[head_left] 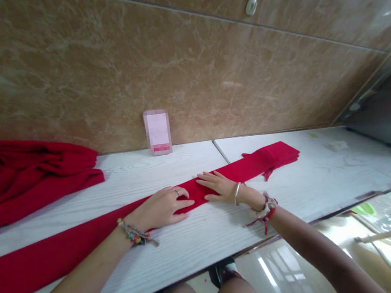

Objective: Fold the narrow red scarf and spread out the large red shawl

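While the left hand (162, 207) and right hand (222, 188) rest on it, a long red cloth strip (109, 226) slants across the white tabletop (200, 245).
The left lies palm down, open with fingers loosely bent; just beside it, the right is open and flat, fingers spread. Layered edges show at the strip's right end; rumpled red fabric (31, 178) lies far left, near the marbled wall (101, 72).
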{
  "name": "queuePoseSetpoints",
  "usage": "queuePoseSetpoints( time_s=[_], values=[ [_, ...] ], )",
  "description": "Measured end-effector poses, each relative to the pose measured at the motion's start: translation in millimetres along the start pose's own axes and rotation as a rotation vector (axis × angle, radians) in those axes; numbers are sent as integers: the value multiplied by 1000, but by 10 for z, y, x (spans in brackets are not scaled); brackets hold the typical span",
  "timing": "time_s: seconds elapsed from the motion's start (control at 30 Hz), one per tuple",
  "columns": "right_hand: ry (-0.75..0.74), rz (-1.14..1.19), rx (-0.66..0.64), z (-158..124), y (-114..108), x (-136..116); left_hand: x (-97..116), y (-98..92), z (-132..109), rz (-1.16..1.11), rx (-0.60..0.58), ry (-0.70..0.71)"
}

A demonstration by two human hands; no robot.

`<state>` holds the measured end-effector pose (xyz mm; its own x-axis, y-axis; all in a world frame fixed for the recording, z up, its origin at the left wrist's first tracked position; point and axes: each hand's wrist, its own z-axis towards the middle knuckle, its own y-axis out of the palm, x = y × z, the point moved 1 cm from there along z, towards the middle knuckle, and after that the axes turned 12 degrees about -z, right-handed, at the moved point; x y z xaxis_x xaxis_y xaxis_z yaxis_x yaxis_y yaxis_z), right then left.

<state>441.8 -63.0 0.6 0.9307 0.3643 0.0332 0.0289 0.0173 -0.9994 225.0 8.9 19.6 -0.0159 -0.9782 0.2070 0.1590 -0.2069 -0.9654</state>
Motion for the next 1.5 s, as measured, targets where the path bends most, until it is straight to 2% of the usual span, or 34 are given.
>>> queuePoseSetpoints(
  time_s=[0.13, 0.2, 0.37, 0.63, 0.93, 1.07, 1.13, 1.23, 1.3, 1.4, 1.5],
  values=[
    [-130, 81, 203, -93, 28, 104, 46, -12, 15, 108, -2, 7],
    [-181, 104, 253, -115, 43, 122, 74, -18, 27, 151, -9, 18],
    [-216, 103, 319, -121, 47, 125, 116, -29, 42, 205, -19, 58],
    [-139, 170, 344, -136, -28, 131, 66, -13, 19, 212, 76, 64],
    [-204, 294, 209, -168, -43, 167, 122, -51, 29, 150, -23, 55],
    [-226, 325, 204, -176, -59, 184, 112, -52, 30, 37, -45, 5],
    [-182, 304, 231, -158, -51, 179, 87, -24, 17, -44, -64, -32],
    [-14, 200, 227, -113, -6, 146, 33, 50, -19, -137, -138, -103],
    [89, 94, 134, -92, 30, 111, 5, 89, -40, -174, -190, -137],
    [157, -36, -32, -98, 56, 62, -6, 99, -43, -196, -231, -158],
    [208, -110, -67, -126, 39, 35, 17, 69, -21, -195, -235, -173]
  ],
)
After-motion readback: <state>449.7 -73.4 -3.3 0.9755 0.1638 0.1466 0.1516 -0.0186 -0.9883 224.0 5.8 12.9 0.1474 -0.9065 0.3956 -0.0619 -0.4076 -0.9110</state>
